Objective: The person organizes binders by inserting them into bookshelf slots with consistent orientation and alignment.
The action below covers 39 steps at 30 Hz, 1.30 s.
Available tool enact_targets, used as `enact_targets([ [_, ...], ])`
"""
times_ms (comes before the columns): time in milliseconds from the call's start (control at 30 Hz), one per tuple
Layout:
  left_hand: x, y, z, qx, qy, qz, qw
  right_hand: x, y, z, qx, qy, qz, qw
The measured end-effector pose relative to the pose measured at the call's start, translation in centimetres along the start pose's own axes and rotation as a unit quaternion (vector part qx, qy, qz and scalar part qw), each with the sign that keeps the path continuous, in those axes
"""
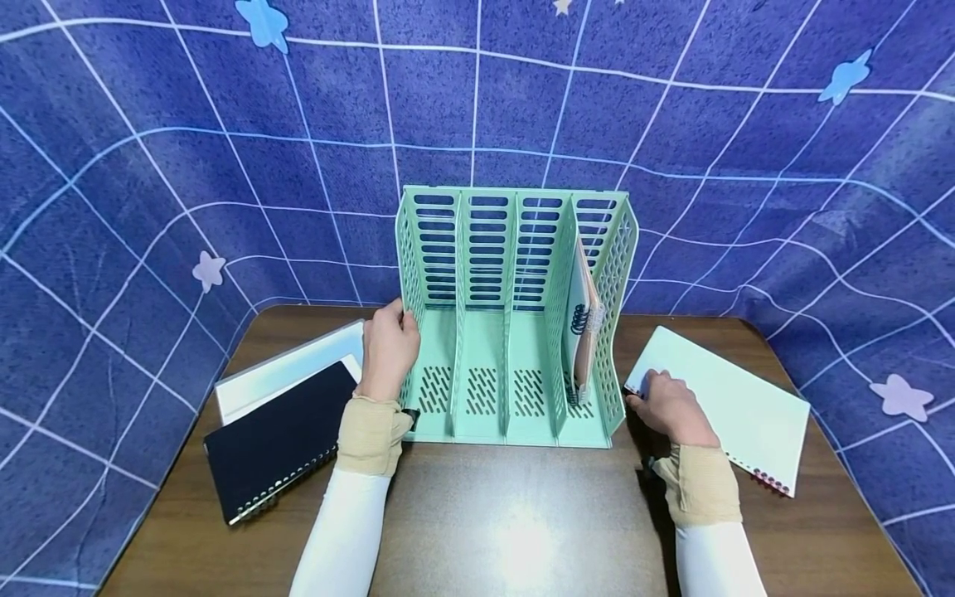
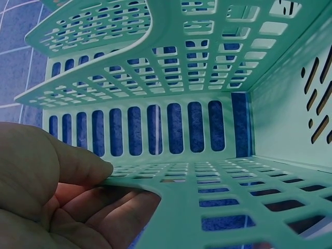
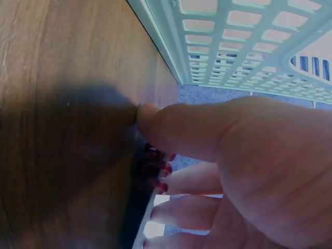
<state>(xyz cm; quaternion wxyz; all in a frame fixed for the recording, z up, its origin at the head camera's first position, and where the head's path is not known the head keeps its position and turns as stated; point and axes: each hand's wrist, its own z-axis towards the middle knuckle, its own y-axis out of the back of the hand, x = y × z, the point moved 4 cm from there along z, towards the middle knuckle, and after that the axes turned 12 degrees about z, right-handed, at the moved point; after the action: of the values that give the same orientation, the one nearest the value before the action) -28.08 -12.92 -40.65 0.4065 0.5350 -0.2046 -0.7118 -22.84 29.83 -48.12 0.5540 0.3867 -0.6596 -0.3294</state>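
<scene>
A mint-green file rack (image 1: 481,340) with upright dividers stands at the table's back. My left hand (image 1: 390,344) grips the front edge of its left side wall, thumb (image 2: 85,165) on the inner side and fingers curled behind the outer side. To the rack's right lies a pale spiral notebook (image 1: 734,406) with red binding rings (image 3: 161,174). My right hand (image 1: 669,406) pinches its left corner, with fingers over the cover and the thumb (image 3: 171,124) low at the edge, close to the tabletop. Two or more spiral notebooks (image 1: 582,332) lean upright in the rack's rightmost compartment.
Left of the rack, a black spiral notebook (image 1: 279,439) overlaps a white and light-blue one (image 1: 291,365). The brown wooden table (image 1: 477,514) has a bright glare spot near the front. A blue star-patterned cloth (image 1: 321,182) hangs behind and beside it.
</scene>
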Motion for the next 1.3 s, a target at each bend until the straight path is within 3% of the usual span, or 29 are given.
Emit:
enact_targets([
  [367, -0.12, -0.10, 0.01, -0.001, 0.002, -0.005, 1.0000, 0.40, 0.02, 0.09, -0.003, 0.019, -0.008, 0.9998],
  [867, -0.21, -0.19, 0.15, -0.003, 0.004, -0.001, 1.0000, 0.32, 0.58, 0.03, 0.011, -0.009, 0.014, 0.9998],
  [1300, -0.05, 0.00, -0.08, 0.004, 0.006, 0.001, 1.0000, -0.01, 0.94, 0.13, -0.052, -0.014, 0.033, 0.9980],
])
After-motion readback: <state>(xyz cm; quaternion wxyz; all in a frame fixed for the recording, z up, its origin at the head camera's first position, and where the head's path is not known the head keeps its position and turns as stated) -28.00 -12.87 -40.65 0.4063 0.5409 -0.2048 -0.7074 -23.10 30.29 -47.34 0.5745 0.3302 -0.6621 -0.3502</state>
